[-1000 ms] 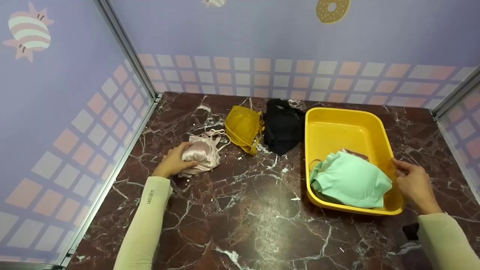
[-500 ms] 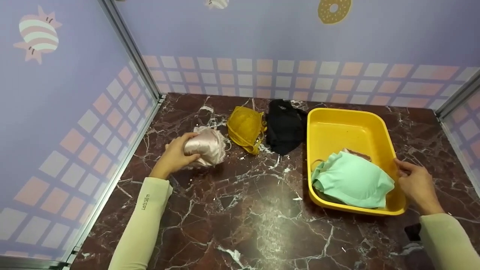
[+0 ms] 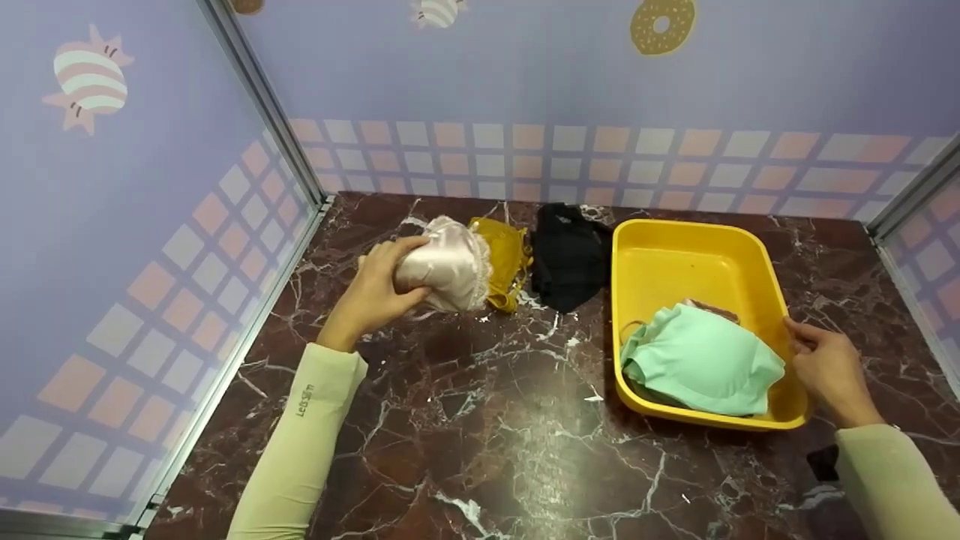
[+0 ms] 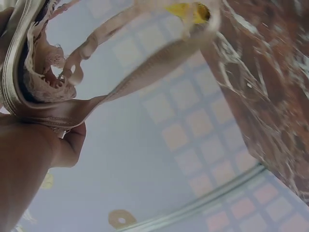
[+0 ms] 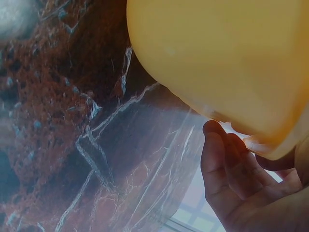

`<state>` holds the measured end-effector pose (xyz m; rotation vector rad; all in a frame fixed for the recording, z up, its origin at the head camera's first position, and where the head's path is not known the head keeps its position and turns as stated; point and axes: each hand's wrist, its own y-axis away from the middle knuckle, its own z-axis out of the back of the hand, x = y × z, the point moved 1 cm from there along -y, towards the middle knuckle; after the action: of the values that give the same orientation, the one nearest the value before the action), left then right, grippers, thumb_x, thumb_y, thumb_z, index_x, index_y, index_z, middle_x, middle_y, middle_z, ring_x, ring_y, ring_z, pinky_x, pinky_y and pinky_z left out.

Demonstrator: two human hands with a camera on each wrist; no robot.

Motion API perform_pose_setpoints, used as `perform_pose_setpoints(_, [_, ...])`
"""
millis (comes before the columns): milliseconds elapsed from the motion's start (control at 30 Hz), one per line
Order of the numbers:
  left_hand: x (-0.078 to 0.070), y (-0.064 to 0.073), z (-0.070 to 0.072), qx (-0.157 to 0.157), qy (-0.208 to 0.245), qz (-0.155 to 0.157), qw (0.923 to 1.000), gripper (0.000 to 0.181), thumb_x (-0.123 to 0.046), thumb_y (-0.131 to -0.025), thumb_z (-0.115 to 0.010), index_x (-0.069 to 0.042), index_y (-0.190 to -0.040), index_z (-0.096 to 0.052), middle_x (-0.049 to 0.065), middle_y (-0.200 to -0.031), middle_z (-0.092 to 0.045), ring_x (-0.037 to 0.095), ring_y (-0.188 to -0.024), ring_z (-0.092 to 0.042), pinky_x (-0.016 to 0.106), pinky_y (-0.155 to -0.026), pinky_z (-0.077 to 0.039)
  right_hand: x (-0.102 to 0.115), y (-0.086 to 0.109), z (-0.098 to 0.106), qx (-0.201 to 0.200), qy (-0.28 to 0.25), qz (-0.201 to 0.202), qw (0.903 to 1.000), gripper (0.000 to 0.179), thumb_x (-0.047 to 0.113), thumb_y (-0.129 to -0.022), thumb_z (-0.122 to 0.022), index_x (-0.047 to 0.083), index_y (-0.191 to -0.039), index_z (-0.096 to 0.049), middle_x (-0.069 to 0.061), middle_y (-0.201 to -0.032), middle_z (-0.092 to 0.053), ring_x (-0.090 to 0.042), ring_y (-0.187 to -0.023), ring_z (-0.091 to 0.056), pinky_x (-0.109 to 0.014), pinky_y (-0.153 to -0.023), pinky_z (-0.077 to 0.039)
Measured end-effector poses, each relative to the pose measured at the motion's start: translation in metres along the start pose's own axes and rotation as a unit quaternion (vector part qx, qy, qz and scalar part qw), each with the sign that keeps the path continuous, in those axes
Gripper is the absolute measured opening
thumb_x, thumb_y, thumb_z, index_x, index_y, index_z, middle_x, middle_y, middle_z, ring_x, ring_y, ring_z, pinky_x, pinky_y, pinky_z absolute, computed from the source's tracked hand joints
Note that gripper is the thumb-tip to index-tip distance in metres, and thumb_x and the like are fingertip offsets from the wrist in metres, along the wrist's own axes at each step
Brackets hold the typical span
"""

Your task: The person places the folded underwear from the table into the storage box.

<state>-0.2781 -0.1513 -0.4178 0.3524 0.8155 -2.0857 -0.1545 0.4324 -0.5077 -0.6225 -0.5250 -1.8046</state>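
My left hand point(image 3: 379, 289) grips a pale pink satin bra point(image 3: 450, 266) with lace edging, fingers on top and thumb below. Up close in the left wrist view, the bra's lace cup point(image 4: 48, 84) and loose straps hang off the table. Behind it is a mustard-yellow lace bra point(image 3: 506, 259), partly covered by the pink one. On the right side, my right hand point(image 3: 832, 371) pinches the rim of a yellow plastic tub point(image 3: 660, 259); in the right wrist view the fingers point(image 5: 217, 164) curl at its edge. A mint-green bra point(image 3: 705, 364) lies in the tub over darker items mostly hidden.
Between the mustard bra and the tub lies a black garment point(image 3: 571, 259) on the dark red marbled table point(image 3: 487, 435). Lilac panels with printed squares point(image 3: 450, 139) stand at the back and both sides. A small black object point(image 3: 823, 463) sits by the right sleeve.
My left hand has lifted the pink bra off the table and carried it away from me and rightward, in front of the mustard bra. The right hand and tub stay put.
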Motion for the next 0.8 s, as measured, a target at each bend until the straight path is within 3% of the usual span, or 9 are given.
perform_pose_setpoints(233, [-0.031, -0.023, -0.01, -0.019, 0.011, -0.042, 0.9989, 0.067, -0.021, -0.073, -0.08, -0.018, -0.133, -0.051, 0.006, -0.117, -0.056, 0.02, -0.102, -0.048, 0.041, -0.088, -0.028, 0.0, 0.0, 0.001, -0.001, 0.002, -0.004, 1.0, 0.052, -0.005, -0.087, -0.043, 0.001, -0.139, -0.043, -0.029, -0.133, -0.046, -0.034, -0.093, -0.049, -0.022, -0.057, -0.038])
perform_pose_setpoints(500, [-0.069, -0.054, -0.029, -0.03, 0.021, -0.1, 0.9943, 0.066, -0.024, -0.075, -0.078, -0.022, -0.134, -0.049, -0.001, -0.111, -0.056, 0.016, -0.097, -0.046, 0.038, -0.085, -0.031, -0.002, 0.001, -0.001, 0.009, -0.002, -0.022, 0.9997, 0.05, -0.003, -0.091, -0.043, 0.003, -0.141, -0.04, -0.028, -0.136, -0.044, -0.034, -0.097, -0.05, -0.023, -0.06, -0.04])
perform_pose_setpoints(633, [-0.078, -0.062, -0.042, -0.031, 0.029, -0.117, 0.9923, 0.066, -0.022, -0.075, -0.078, -0.021, -0.134, -0.05, -0.002, -0.11, -0.056, 0.016, -0.096, -0.046, 0.037, -0.083, -0.031, -0.002, 0.001, 0.0, 0.006, -0.005, -0.011, 0.9999, 0.05, -0.002, -0.091, -0.042, 0.003, -0.141, -0.042, -0.028, -0.134, -0.045, -0.032, -0.086, -0.05, -0.027, -0.055, -0.04])
perform_pose_setpoints(800, [-0.086, -0.072, -0.059, -0.027, 0.034, -0.135, 0.9898, 0.066, -0.022, -0.074, -0.076, -0.021, -0.134, -0.049, -0.002, -0.111, -0.056, 0.016, -0.096, -0.045, 0.036, -0.083, -0.03, -0.002, 0.001, 0.001, 0.0, -0.006, 0.002, 1.0, 0.045, 0.002, -0.095, -0.043, 0.002, -0.14, -0.044, -0.029, -0.129, -0.049, -0.033, -0.092, -0.051, -0.031, -0.065, -0.042])
